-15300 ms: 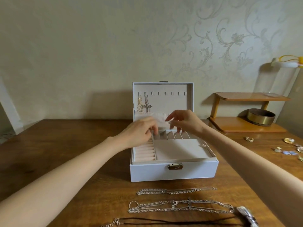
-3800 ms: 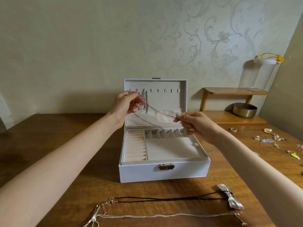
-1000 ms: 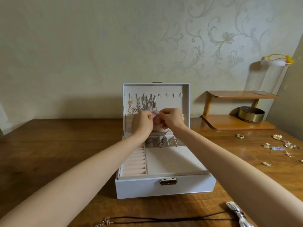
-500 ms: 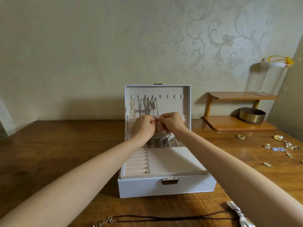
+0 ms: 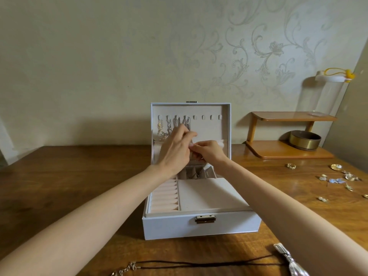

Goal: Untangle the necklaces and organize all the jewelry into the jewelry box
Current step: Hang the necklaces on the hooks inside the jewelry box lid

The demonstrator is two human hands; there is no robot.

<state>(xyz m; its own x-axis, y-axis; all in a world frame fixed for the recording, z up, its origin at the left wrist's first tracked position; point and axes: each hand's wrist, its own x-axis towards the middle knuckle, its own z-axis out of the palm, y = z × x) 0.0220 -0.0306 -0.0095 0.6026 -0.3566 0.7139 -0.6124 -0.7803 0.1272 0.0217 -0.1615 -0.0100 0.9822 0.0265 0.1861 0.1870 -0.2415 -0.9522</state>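
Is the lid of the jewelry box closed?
No, the jewelry box stands open, its lid upright with chains hanging from the hooks inside.

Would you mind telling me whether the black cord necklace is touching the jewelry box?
Apart. The head view shows bare table between the black cord necklace and the jewelry box.

White jewelry box [image 5: 201, 226] (pale pink lining), brown wood table [image 5: 69, 176], black cord necklace [image 5: 199, 263], beige scroll-patterned wallpaper [image 5: 249, 56]
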